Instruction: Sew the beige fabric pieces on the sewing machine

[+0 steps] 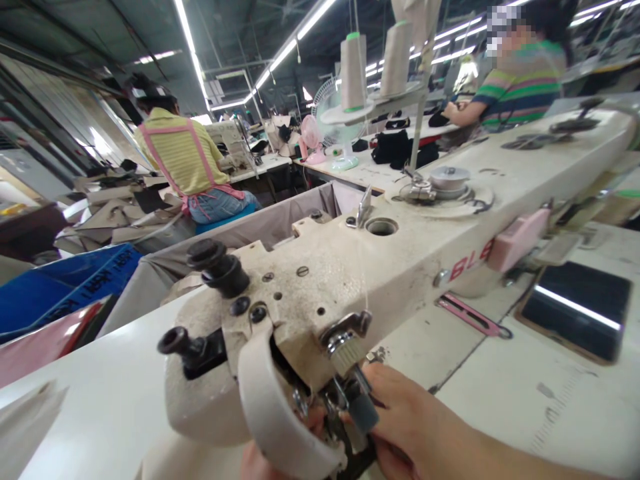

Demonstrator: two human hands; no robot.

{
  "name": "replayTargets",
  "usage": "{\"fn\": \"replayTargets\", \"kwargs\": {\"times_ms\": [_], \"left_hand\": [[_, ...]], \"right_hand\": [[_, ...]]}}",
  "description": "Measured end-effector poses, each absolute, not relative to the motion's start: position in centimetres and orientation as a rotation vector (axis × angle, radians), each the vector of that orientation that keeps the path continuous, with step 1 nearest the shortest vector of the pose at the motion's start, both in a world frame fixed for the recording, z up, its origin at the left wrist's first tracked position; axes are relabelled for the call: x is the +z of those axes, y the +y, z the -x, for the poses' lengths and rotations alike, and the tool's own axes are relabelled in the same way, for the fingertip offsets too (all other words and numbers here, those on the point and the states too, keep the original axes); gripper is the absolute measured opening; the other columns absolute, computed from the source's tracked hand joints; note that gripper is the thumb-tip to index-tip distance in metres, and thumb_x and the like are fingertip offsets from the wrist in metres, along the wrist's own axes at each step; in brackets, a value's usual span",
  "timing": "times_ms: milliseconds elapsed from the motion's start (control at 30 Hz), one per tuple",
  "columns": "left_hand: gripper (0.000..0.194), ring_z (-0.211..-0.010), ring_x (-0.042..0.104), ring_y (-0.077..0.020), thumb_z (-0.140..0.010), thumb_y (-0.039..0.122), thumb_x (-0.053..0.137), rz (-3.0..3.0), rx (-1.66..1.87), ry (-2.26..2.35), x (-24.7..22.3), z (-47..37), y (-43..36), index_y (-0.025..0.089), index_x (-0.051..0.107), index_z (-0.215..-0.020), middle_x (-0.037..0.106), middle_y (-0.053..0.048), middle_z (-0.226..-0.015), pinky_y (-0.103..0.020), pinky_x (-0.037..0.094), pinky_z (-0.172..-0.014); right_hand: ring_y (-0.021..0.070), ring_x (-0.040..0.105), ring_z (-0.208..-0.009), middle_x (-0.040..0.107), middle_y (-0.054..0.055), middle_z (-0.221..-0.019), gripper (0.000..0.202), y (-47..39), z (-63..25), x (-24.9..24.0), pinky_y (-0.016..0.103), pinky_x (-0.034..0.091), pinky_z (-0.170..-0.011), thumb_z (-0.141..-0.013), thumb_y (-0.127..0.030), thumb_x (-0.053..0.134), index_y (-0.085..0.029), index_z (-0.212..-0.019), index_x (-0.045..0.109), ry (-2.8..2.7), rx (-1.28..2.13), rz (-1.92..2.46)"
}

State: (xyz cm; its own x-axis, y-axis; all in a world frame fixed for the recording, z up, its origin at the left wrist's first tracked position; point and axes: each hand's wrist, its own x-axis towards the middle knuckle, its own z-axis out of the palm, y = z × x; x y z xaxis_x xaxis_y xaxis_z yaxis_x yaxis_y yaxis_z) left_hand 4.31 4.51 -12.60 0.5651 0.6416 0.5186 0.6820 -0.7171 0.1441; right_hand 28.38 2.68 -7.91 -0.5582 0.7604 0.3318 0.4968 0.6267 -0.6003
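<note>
A cream sewing machine head [320,267] fills the middle of the view, with black knobs on top and a curved guard at its front. My right hand [407,413] reaches in beside the tension knob [345,350], its fingers bent and partly behind the metal parts near the needle area. My left hand [257,463] is low behind the curved guard [273,407], with only small parts of the fingers showing. What either hand touches is hidden by the machine. Beige fabric [173,460] lies on the table under the machine's left end.
On the table at right lie a dark phone [577,310] and a pink metal tool [473,315]. Left are a blue bin [70,287] and a cloth-lined trough [165,267]. Thread cones [353,73] stand behind. Two people sit farther off, at left [187,157] and right [525,83].
</note>
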Motion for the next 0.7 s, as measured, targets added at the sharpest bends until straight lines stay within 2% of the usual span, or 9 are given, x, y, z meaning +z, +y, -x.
{"fn": "replayTargets", "kwargs": {"times_ms": [67, 200, 367, 567, 700], "left_hand": [[0.021, -0.069, 0.072, -0.0143, -0.089, 0.026, 0.048, 2.686, -0.817, -1.016, -12.5, -4.4, 4.6, 0.022, 0.068, -0.085, 0.075, -0.002, -0.079, -0.017, 0.058, -0.063], [0.016, -0.072, 0.073, -0.0162, -0.086, 0.023, 0.051, 2.647, -0.832, -1.044, -12.3, -4.8, 4.3, 0.022, 0.067, -0.089, 0.075, -0.004, -0.082, -0.020, 0.058, -0.063], [0.021, -0.073, 0.073, -0.0165, -0.087, 0.021, 0.048, 2.676, -0.898, -1.209, -11.8, -5.6, 3.7, 0.022, 0.068, -0.081, 0.075, -0.004, -0.078, -0.018, 0.056, -0.059], [0.021, -0.070, 0.072, -0.0154, -0.087, 0.020, 0.049, 2.717, -0.982, -1.350, -12.3, -5.9, 3.6, 0.021, 0.068, -0.077, 0.074, -0.004, -0.076, -0.018, 0.056, -0.064], [0.019, -0.066, 0.070, -0.0145, -0.085, 0.020, 0.050, 2.715, -1.084, -1.452, -12.7, -6.2, 3.4, 0.023, 0.066, -0.075, 0.073, -0.001, -0.074, -0.020, 0.055, -0.066]], "right_hand": [[0.0217, 0.055, -0.091, 0.060, 0.011, -0.098, 0.024, 2.6, -28.6, -7.7, 0.031, 0.048, -0.079, -0.077, -0.005, 0.048, -0.018, -0.091, 0.063, -2.216, 0.677, 1.010], [0.0223, 0.054, -0.092, 0.059, 0.011, -0.100, 0.034, 2.9, -28.6, -8.1, 0.032, 0.048, -0.081, -0.069, -0.001, 0.048, -0.018, -0.094, 0.062, -2.211, 0.707, 1.003], [0.0257, 0.052, -0.095, 0.061, 0.011, -0.103, 0.037, 3.4, -28.2, -7.9, 0.038, 0.046, -0.086, -0.061, -0.003, 0.051, -0.016, -0.095, 0.061, -2.369, 0.647, 0.985], [0.0272, 0.052, -0.098, 0.062, 0.012, -0.105, 0.035, 3.4, -27.9, -7.4, 0.041, 0.044, -0.088, -0.071, -0.004, 0.050, -0.017, -0.102, 0.062, -2.433, 0.554, 1.004], [0.0280, 0.052, -0.099, 0.062, 0.012, -0.104, 0.036, 3.3, -27.8, -7.4, 0.041, 0.044, -0.088, -0.071, -0.004, 0.050, -0.016, -0.102, 0.062, -2.451, 0.492, 1.045]]}}
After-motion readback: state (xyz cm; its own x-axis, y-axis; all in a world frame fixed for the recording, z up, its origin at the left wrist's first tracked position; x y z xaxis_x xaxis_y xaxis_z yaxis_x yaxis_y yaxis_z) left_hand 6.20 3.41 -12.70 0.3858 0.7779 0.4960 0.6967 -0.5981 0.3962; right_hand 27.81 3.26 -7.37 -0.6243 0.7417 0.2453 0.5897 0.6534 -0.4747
